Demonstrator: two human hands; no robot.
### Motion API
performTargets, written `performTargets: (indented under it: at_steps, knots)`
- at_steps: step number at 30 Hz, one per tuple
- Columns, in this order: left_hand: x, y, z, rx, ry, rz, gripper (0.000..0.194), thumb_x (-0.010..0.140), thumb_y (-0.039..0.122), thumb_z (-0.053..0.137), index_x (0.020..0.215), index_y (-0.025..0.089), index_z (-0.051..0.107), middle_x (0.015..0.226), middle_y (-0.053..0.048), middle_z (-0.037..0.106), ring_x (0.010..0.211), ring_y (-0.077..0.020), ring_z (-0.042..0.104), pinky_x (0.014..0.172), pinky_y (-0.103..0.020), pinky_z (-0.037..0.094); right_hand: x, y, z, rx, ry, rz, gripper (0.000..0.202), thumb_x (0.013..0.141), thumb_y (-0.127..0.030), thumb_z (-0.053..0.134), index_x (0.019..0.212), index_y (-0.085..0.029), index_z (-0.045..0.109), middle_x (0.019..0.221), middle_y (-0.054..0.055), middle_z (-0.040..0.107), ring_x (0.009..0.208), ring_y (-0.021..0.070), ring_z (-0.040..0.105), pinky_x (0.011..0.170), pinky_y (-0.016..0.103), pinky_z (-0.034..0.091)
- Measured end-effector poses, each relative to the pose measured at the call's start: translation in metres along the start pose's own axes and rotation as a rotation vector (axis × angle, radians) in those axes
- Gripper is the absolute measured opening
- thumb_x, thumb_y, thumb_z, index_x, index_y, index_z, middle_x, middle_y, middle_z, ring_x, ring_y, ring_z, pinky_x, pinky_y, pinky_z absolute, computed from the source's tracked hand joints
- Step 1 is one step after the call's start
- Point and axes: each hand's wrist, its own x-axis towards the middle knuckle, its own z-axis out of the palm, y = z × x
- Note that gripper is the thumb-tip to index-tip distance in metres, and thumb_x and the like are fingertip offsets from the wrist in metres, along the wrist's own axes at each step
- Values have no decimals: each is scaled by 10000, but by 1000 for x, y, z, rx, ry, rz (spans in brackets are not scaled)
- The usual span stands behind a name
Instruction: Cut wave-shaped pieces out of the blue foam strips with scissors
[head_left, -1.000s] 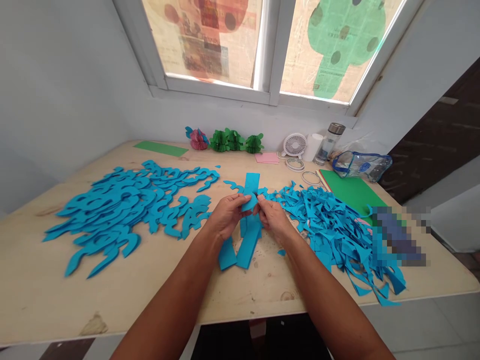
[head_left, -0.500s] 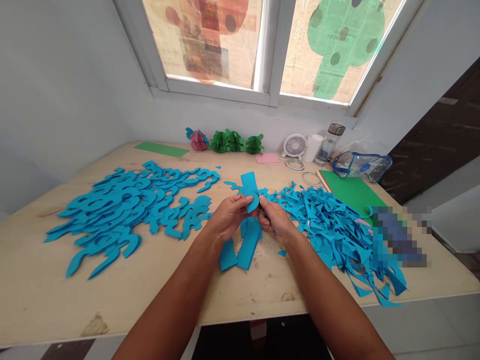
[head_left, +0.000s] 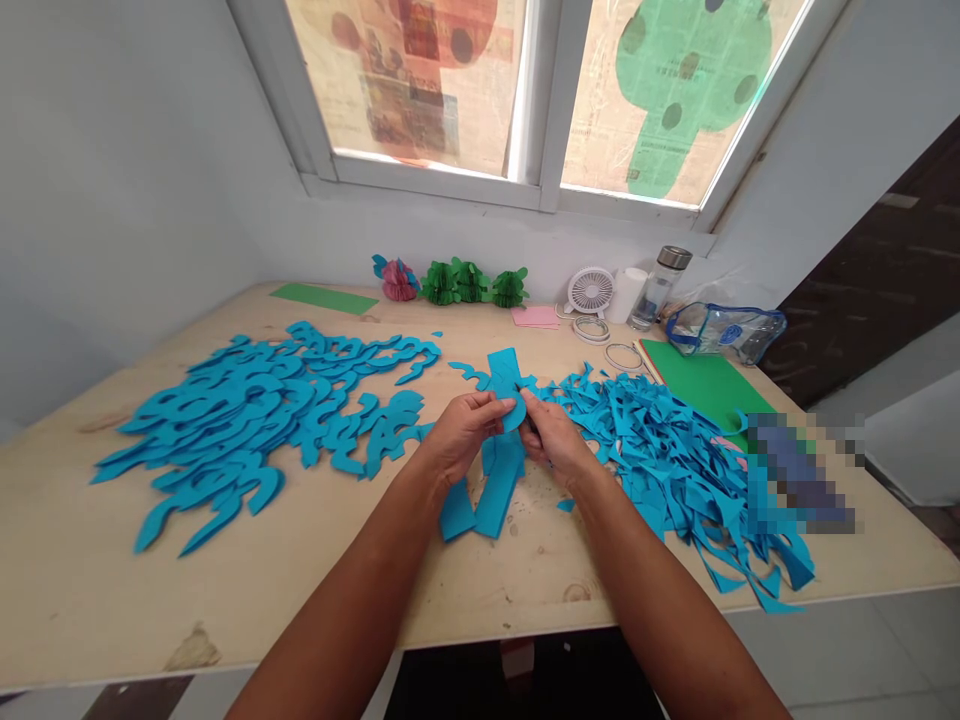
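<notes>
My left hand (head_left: 474, 425) pinches a blue paper strip (head_left: 503, 368) with a rounded, partly cut lower end. Closed around scissors (head_left: 533, 428), my right hand (head_left: 551, 430) meets the strip's right edge; only a bit of dark handle shows, and the blades are mostly hidden. Below my hands, uncut blue strips (head_left: 499, 500) lie on the wooden table (head_left: 337, 590). Stacks of wavy blue cut-outs (head_left: 247, 400) spread out to the left. A heap of blue paper scraps (head_left: 660, 440) lies to the right.
Along the back stand green paper ornaments (head_left: 469, 283), a pink one (head_left: 397, 279), a small white fan (head_left: 590, 292) and a water bottle (head_left: 660, 288). A clear pouch (head_left: 726, 333) and green sheets (head_left: 705, 385) are at right. A green strip (head_left: 322, 297) lies back left.
Both hands and the held strip have shifted slightly to the right. The strip has turned a little between them. The piles look the same.
</notes>
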Motion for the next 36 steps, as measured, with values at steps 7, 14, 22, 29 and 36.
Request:
performTargets:
  at_steps: [7,14,22,29,36]
  knots:
    - [0,2,0,139,22,62,318,605,400,800,567,166,589,582,6,545,609,-136,485,638,-295,395,1,1,-1,-19,2,-5,550,814,-642,548,508,-231,347,364,-76,291,341,62,211,365,226,148]
    - [2,4,0,31,155,152,298,616,399,792,609,188,582,557,39,495,553,-116,453,589,-272,382,0,-2,-2,-76,-30,-23,563,823,-655,516,491,-241,329,369,-64,280,358,73,219,383,244,153]
    - [1,3,2,74,92,146,265,631,374,779,667,170,613,612,-10,629,575,-154,578,646,-314,440,-2,-4,3,-46,53,37,508,816,-588,534,519,-225,337,377,-84,273,367,60,191,394,235,118]
    - [2,2,3,94,106,177,230,636,333,765,641,173,600,549,-8,615,525,-152,559,615,-313,427,-2,-2,2,-58,-22,-8,503,780,-632,543,541,-219,385,362,-90,287,355,57,194,396,243,124]
    - [1,1,5,93,118,177,202,634,317,758,629,172,617,547,-18,625,541,-162,570,629,-321,442,0,2,2,-62,1,-28,494,800,-621,530,546,-220,391,372,-85,283,366,66,203,395,240,127]
